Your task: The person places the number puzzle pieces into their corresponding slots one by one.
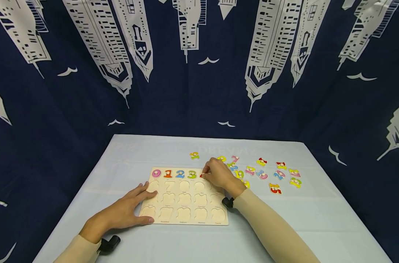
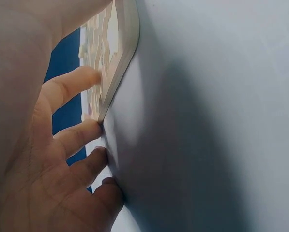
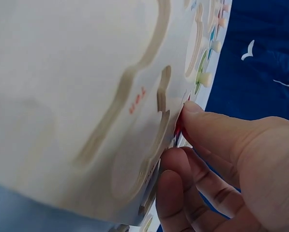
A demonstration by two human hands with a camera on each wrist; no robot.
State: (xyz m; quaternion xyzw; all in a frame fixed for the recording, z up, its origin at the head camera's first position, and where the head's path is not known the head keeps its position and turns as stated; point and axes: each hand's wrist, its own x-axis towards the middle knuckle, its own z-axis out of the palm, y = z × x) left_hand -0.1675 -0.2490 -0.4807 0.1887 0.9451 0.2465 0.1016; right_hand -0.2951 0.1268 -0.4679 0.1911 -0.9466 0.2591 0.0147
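Note:
A wooden number puzzle board [image 1: 191,187] lies on the table with its top row holding a pink 0 [image 1: 156,173], an orange-red 1 [image 1: 168,174], a blue 2 [image 1: 180,174] and a green 3 [image 1: 192,174]. Just right of the 3, my right hand [image 1: 220,176] pinches a red number piece [image 3: 178,126] at the board's surface. Its digit is mostly covered by the fingers. My left hand [image 1: 127,208] rests spread on the board's left side, thumb at the lower edge, fingers reaching over the left rim.
Colourful loose number pieces lie scattered right of the board, among them a red one [image 1: 275,188] and a yellow-green one [image 1: 295,182]. One piece [image 1: 194,155] lies behind the board. The white table [image 1: 137,153] ends at a dark blue patterned curtain [image 1: 186,98].

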